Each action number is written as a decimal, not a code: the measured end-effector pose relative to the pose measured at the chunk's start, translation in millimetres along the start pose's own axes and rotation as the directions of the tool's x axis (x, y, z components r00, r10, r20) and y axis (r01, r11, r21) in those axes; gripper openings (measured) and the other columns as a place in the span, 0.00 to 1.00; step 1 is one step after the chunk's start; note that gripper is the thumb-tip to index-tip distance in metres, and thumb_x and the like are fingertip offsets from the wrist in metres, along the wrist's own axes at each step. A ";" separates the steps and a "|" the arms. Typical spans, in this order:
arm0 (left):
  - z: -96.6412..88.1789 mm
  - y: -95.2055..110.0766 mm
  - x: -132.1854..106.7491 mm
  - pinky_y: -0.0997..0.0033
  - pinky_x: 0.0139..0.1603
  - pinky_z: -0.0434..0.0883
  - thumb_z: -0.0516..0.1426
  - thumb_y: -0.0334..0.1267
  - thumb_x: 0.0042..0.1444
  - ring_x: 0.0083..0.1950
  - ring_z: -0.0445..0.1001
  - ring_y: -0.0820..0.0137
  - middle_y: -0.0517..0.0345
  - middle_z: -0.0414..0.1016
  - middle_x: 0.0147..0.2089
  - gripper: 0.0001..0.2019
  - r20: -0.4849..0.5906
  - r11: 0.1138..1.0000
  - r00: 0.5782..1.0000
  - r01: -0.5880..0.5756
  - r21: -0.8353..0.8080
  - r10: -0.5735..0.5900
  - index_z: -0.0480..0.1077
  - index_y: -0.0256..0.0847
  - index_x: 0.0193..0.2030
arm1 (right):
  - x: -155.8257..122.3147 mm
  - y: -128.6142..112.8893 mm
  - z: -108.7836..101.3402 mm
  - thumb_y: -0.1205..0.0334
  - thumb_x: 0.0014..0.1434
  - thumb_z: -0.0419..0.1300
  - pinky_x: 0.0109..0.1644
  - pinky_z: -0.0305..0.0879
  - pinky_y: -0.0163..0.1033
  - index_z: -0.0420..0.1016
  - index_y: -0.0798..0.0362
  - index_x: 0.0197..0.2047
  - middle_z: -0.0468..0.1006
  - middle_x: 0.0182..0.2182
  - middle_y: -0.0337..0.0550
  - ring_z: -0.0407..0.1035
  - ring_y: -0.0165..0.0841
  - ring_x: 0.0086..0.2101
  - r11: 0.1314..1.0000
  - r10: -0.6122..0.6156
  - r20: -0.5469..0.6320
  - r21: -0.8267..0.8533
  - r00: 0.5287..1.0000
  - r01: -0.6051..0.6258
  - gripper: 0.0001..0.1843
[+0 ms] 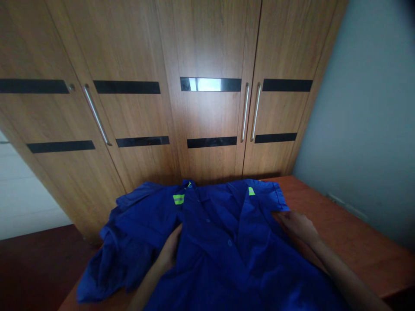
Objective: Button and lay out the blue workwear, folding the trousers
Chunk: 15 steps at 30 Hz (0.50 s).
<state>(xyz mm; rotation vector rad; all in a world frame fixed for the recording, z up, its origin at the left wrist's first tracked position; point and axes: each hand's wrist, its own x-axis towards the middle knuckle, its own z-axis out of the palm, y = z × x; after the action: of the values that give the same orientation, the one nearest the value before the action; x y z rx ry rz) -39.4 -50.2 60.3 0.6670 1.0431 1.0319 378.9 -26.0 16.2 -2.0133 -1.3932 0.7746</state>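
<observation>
A blue work jacket with buttons down its front and small yellow-green reflective strips lies spread out before me, its collar end toward the wardrobe. My left hand is at the edge of the front panel on the left side, with its fingers mostly hidden behind the cloth. On the other side, my right hand has curled fingers at the lower edge of the short right sleeve, seemingly pinching the fabric. More crumpled blue cloth lies to the left; I cannot tell whether it belongs to the same garment.
The garment rests on a reddish-brown wooden surface. A wooden wardrobe with metal handles and dark strips stands directly behind it. To the right rises a pale wall. Dark red floor shows at the lower left.
</observation>
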 end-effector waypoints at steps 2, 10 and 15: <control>0.6 3.5 3.6 0.54 0.50 0.74 0.59 0.43 0.55 0.45 0.80 0.55 0.48 0.82 0.41 0.20 0.027 0.985 0.990 0.143 -0.096 -0.141 0.71 0.36 0.53 | -0.6 5.3 1.1 0.51 0.58 0.54 0.39 0.70 0.44 0.70 0.50 0.25 0.77 0.24 0.47 0.76 0.42 0.33 0.973 0.078 0.067 0.214 0.995 -0.091 0.15; 1.6 24.3 22.4 0.54 0.49 0.75 0.52 0.40 0.61 0.41 0.81 0.57 0.47 0.81 0.44 0.19 -0.064 0.960 0.996 -0.082 -0.268 0.067 0.67 0.35 0.56 | 3.5 -17.2 29.0 0.59 0.62 0.53 0.21 0.63 0.25 0.67 0.55 0.27 0.72 0.22 0.41 0.66 0.24 0.20 0.596 -0.038 0.367 0.755 0.929 -0.274 0.14; 6.7 47.9 19.4 0.59 0.47 0.75 0.56 0.35 0.57 0.39 0.80 0.61 0.49 0.81 0.39 0.15 -0.234 0.952 0.950 -0.251 -0.172 0.208 0.71 0.35 0.50 | 26.5 -29.1 41.2 0.57 0.65 0.49 0.12 0.47 0.24 0.63 0.54 0.22 0.59 0.13 0.32 0.50 0.21 0.12 0.640 -0.027 0.304 0.737 0.952 -0.217 0.21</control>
<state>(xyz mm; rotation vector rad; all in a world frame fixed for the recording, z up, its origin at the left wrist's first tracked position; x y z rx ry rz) -47.9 -13.4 96.2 0.5294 1.0440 1.4189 338.6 13.0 5.8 -1.3147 -0.8409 1.4695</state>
